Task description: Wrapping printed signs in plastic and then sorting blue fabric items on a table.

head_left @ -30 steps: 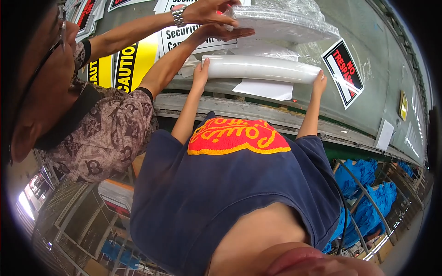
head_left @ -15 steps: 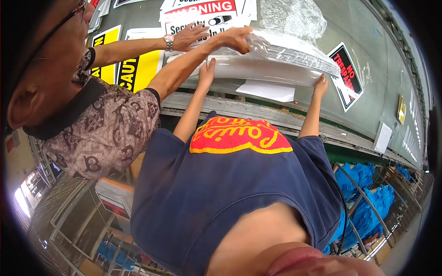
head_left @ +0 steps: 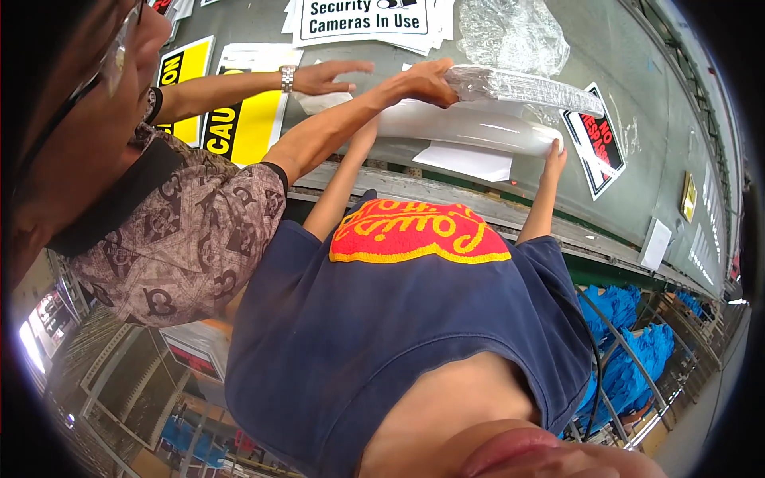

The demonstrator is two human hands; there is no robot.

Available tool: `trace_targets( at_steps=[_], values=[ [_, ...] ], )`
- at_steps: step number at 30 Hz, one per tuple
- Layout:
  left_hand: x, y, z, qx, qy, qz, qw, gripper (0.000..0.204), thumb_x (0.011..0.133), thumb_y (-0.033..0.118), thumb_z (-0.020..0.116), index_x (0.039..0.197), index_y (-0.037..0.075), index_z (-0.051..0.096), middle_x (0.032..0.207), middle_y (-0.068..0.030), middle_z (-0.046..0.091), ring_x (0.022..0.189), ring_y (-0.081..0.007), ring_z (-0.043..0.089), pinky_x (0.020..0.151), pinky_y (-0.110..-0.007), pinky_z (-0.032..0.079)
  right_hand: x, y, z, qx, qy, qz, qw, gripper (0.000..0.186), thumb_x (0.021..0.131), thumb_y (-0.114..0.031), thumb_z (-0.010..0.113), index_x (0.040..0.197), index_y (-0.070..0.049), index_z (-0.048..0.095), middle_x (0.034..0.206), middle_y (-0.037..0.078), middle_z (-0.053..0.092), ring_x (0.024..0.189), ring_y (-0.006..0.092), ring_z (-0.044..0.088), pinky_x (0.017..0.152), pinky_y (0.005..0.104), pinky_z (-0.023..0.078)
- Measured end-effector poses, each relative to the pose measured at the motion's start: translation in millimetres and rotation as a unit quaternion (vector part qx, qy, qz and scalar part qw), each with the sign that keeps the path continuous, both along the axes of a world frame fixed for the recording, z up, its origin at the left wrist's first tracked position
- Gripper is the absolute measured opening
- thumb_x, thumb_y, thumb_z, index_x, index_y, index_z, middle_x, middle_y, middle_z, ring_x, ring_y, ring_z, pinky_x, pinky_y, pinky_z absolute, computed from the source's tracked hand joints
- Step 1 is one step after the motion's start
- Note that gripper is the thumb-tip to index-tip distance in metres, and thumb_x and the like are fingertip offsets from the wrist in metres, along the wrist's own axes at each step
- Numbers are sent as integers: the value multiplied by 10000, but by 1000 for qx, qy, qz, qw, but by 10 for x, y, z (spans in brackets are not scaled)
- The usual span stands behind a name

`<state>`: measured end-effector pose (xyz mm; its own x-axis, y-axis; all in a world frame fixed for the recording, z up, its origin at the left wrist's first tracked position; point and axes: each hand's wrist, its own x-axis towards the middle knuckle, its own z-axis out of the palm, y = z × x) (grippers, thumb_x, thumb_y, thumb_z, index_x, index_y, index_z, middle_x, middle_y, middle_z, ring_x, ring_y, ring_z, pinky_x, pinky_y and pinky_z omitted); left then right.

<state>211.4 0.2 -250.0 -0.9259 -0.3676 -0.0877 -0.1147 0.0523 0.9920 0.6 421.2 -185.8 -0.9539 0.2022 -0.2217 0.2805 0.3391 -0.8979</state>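
Clear plastic film roll (head_left: 470, 127) is stretching over near side of table (head_left: 653, 119), straight out from chest, long axis running left to right, right end tilting slightly nearer. Right hand (head_left: 555, 151) is gripping right end, fingers curling round it. Left hand (head_left: 366, 132) is sitting at left end, partly hiding behind co-worker's forearm (head_left: 341, 119); can't tell its grip. Co-worker's hand (head_left: 430, 83) is clutching plastic-wrapped stack (head_left: 530, 88) just beyond roll, lying nearly parallel.
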Motion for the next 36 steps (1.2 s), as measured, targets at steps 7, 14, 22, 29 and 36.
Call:
trace_targets(
  at_steps=[7, 14, 22, 29, 36],
  values=[
    [217, 257, 608, -9, -162, 132, 978, 582, 897, 439, 543, 1286, 13, 464, 1234, -168, 524, 1170, -249, 450, 988, -336, 331, -60, 397, -216, -26, -8, -73, 997, 600, 805, -468, 650, 1175, -16, 513, 1090, 108, 591, 931, 212, 587, 795, 352, 462],
    [417, 402, 560, 11, -54, 249, 967, 506, 902, 405, 546, 1183, -16, 536, 1104, -141, 577, 1050, -205, 504, 916, -318, 375, 177, 280, 87, -100, -51, -121, 986, 425, 826, -438, 656, 910, -24, 608, 840, 49, 621, 706, 139, 590, 616, 255, 458],
    [734, 1131, 1039, 126, -84, 296, 943, 353, 915, 288, 524, 976, -49, 606, 895, -56, 625, 821, -106, 530, 750, -252, 418, 118, 779, 273, -103, -7, -42, 994, 421, 880, -440, 585, 905, -20, 603, 861, 57, 618, 765, 140, 567, 688, 281, 437],
    [834, 1674, 1372, 119, -55, 355, 925, 303, 911, 238, 491, 1020, -25, 595, 929, -49, 612, 871, -115, 534, 797, -267, 407, -271, 1061, 272, -140, -48, 48, 988, 472, 912, -419, 538, 1133, -3, 570, 1019, 63, 625, 942, 162, 579, 805, 304, 442],
    [1205, 2110, 1447, 129, -15, 371, 920, 323, 895, 201, 484, 1069, -52, 585, 972, -52, 614, 897, -115, 533, 813, -241, 400, -493, 928, 504, -207, -32, 50, 977, 550, 919, -443, 514, 1212, 23, 519, 1176, 111, 572, 1092, 218, 534, 934, 340, 394]
  ],
)
